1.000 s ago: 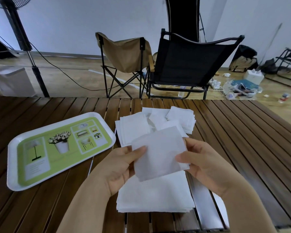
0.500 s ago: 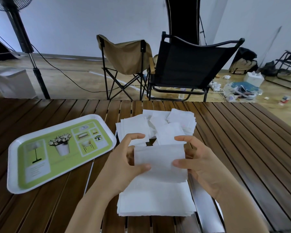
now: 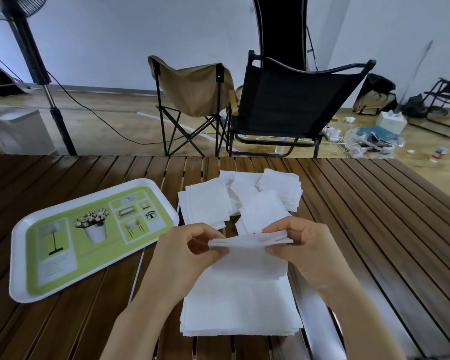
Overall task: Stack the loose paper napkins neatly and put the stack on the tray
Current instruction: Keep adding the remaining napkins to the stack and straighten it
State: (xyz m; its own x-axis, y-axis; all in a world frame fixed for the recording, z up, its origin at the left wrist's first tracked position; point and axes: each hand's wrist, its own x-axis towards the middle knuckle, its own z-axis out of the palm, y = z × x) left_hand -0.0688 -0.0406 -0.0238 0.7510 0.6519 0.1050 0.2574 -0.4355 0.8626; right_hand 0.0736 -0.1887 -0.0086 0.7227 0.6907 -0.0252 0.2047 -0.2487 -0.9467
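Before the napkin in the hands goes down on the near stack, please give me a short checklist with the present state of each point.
1. Left hand pinches the held napkin: ok.
2. Right hand pinches its other end: ok.
3. Held napkin lies flat, ready to lay: not ok, it sags between the hands.
4. Near stack has even edges: ok.
5. Tray is free to receive the stack: ok.
6. Loose napkins all gathered: not ok.

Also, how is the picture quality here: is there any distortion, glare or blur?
Head view: wide-angle bending, the table slats fan outward and the fan pole leans; soft glare on the slats at left; light even, shadows faint; the white napkin between the hands shows little texture, its edge slightly soft; background chairs reasonably sharp.
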